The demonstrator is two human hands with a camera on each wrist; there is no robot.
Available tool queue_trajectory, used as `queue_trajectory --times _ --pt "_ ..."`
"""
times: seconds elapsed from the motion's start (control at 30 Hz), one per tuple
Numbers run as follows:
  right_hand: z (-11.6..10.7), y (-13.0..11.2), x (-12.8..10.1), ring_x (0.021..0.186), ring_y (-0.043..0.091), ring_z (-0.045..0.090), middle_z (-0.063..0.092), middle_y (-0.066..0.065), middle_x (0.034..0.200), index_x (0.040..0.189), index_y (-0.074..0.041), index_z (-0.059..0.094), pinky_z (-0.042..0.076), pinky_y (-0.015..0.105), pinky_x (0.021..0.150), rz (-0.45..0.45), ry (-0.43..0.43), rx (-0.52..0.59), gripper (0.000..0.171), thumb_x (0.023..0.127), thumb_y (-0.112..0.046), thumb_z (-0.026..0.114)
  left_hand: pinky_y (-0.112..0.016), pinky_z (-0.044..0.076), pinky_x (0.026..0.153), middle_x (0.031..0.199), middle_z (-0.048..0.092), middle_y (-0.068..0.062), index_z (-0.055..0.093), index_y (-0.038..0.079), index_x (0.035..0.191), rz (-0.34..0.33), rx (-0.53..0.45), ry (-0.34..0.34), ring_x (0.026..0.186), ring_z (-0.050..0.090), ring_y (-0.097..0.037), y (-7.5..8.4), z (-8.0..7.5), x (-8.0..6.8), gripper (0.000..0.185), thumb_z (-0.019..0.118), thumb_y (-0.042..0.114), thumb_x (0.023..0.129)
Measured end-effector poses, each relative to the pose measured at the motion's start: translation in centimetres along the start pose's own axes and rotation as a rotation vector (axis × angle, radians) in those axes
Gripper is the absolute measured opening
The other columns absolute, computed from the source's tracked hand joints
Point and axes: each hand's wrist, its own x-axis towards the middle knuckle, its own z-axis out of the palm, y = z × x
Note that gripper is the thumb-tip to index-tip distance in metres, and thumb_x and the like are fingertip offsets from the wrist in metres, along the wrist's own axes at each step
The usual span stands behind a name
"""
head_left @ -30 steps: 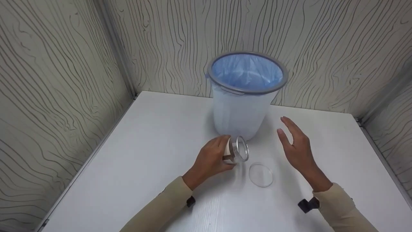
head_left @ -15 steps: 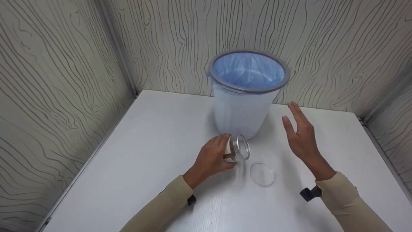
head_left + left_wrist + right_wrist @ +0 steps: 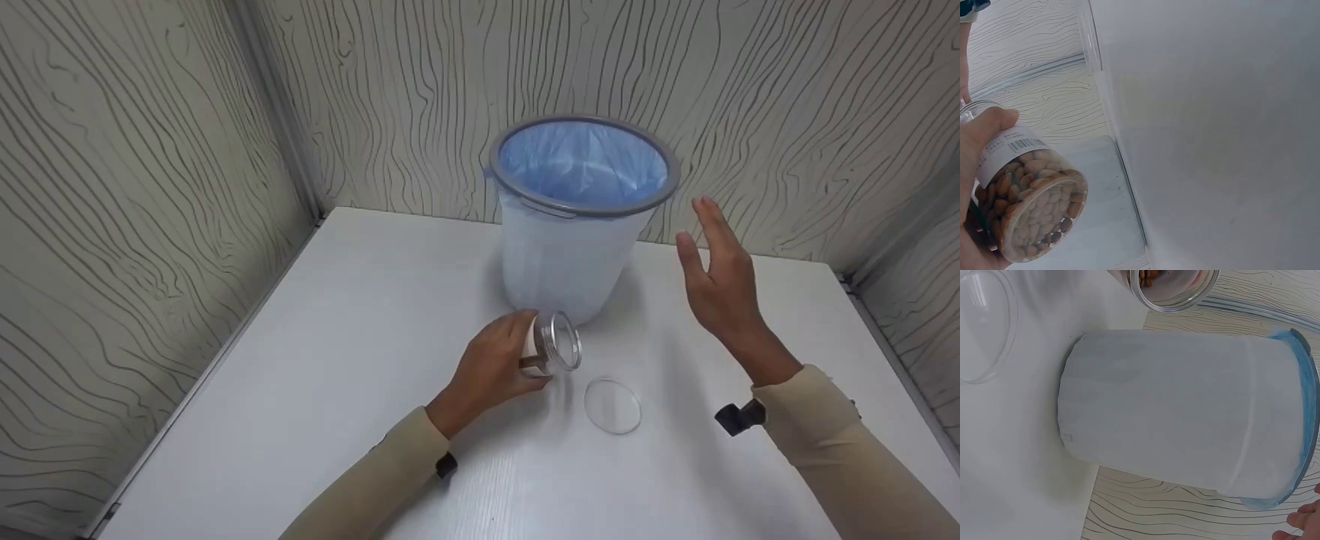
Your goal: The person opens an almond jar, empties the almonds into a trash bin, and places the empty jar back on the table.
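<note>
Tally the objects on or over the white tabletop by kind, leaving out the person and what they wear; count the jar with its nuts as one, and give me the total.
Almond jar: 1
Clear round lid: 1
Waste bin: 1
Blue bin liner: 1
Total: 4

Bin (image 3: 566, 262) beyond jar (image 3: 1033, 197), table (image 3: 337, 322) room left
</note>
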Motion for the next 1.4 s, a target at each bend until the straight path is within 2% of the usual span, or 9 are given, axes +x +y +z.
queue_trajectory --times 0.23,0.5,0.77,0.97,1.4 --pt "-0.3 -0.2 1.7 0.153 0.025 0.02 0.026 0.013 0.165 0.158 -0.005 0.032 0.013 0.04 0.125 -0.007 0.013 0.002 0.057 0.108 -0.029 0.047 -0.033 0.047 0.106 0.132 0.061 -0.006 0.048 0.006 0.142 0.008 0.015 0.002 0.123 0.06 -0.021 0.0 0.1 -0.1 0.094 0.09 0.049 0.07" --pt "-0.3 -0.4 3.8 0.154 0.021 0.015 0.019 0.013 0.167 0.159 -0.004 0.026 0.009 0.038 0.125 0.016 -0.011 0.001 0.062 0.108 -0.035 0.043 -0.032 0.047 0.107 0.134 0.061 -0.007 0.048 0.006 0.143 -0.003 0.008 -0.009 0.125 0.059 -0.021 0.0 0.0 -0.1 0.094 0.09 0.048 0.07" --pt "0.4 -0.3 5.7 0.155 0.023 0.009 0.012 0.013 0.169 0.161 -0.005 0.021 0.006 0.044 0.125 0.045 -0.078 -0.037 0.068 0.108 -0.042 0.04 -0.032 0.047 0.107 0.134 0.061 -0.007 0.048 0.005 0.143 -0.008 0.005 -0.005 0.125 0.06 -0.022 0.0 -0.1 -0.1 0.093 0.09 0.047 0.07" --pt "0.8 0.1 7.0 0.155 0.024 0.006 0.008 0.012 0.169 0.162 -0.005 0.018 0.004 0.044 0.125 0.073 -0.106 -0.04 0.071 0.107 -0.047 0.037 -0.031 0.046 0.107 0.135 0.061 -0.006 0.048 0.006 0.142 -0.007 -0.012 -0.009 0.125 0.059 -0.02 0.2 -0.2 0.0 0.094 0.091 0.046 0.069" --pt "1.6 1.4 9.6 0.156 0.029 0.002 0.004 0.015 0.169 0.161 -0.002 0.017 0.002 0.048 0.125 0.12 -0.161 -0.081 0.074 0.107 -0.049 0.036 -0.029 0.047 0.106 0.134 0.061 -0.005 0.048 0.007 0.142 -0.013 -0.017 -0.011 0.124 0.059 -0.018 0.4 -0.8 -0.1 0.093 0.091 0.046 0.069"
